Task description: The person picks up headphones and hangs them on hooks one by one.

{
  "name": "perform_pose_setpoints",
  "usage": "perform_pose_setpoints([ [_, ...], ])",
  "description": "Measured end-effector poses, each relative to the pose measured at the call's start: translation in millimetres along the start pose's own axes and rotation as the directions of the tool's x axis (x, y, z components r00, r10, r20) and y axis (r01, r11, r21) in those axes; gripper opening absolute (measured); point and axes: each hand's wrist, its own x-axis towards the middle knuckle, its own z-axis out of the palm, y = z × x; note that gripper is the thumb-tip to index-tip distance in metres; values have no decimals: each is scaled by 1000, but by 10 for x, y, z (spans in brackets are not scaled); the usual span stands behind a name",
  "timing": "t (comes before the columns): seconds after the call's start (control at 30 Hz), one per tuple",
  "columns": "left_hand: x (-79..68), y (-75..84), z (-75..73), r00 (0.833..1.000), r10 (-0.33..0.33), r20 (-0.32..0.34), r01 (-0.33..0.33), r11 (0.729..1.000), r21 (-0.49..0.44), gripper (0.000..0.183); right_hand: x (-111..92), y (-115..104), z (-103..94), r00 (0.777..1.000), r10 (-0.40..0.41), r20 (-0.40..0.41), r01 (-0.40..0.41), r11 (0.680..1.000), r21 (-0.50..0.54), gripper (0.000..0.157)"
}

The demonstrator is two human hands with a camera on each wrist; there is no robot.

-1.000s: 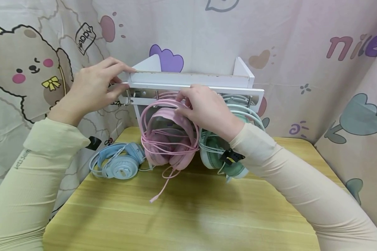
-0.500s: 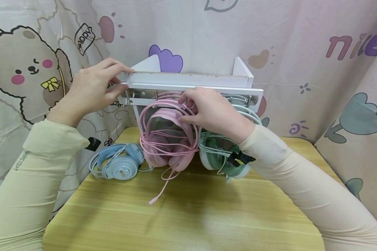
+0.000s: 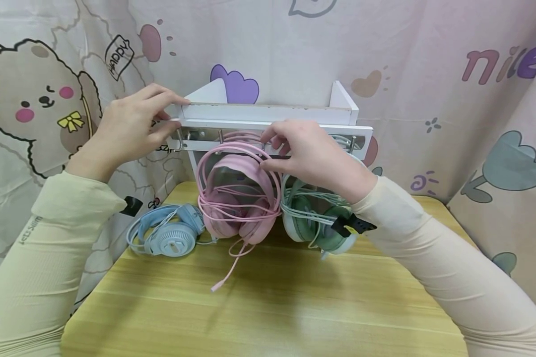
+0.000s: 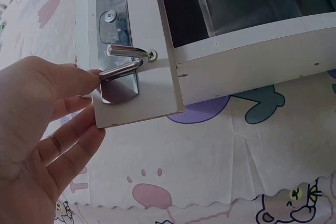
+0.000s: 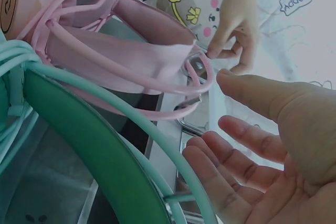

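Note:
A white hook rack (image 3: pixel 268 114) stands at the back of the table. My left hand (image 3: pixel 122 131) pinches its left end between thumb and fingers, beside a bare metal hook (image 4: pixel 123 68). Pink headphones (image 3: pixel 257 223) with a looped cord hang from the middle of the rack. My right hand (image 3: pixel 317 153) is just right of their headband, fingers loosely spread and nothing held between them, as the right wrist view shows. Green headphones (image 3: pixel 300 229) hang at the right, partly hidden behind that hand and wrist. Their pale green cord (image 5: pixel 110 93) loops close to my right fingertips.
Blue headphones (image 3: pixel 174 239) lie on the left of the wooden table (image 3: pixel 268 317). The pink cord's plug end (image 3: pixel 217 286) dangles in front of the rack. A printed curtain (image 3: pixel 295 54) hangs behind and along both sides.
My right hand has drawn back to the right from the pink headphones' headband and its fingers have come away. The left hand keeps its place on the rack.

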Motion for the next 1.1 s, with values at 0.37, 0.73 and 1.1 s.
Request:
perform_pose_setpoints([
  [0.37,-23,2,20,1000,9,-28,-9,1000,6,40,-75,60,-119,999,29,-25,-28,999,24,37],
  [0.73,-38,17,41,999,4,-52,-4,1000,-3,42,-174,150,-252,996,6,-87,-4,1000,19,36],
  [1.1,-79,47,5,999,3,-45,-5,999,-41,47,-286,207,-404,993,19,-117,-14,999,42,38],
])
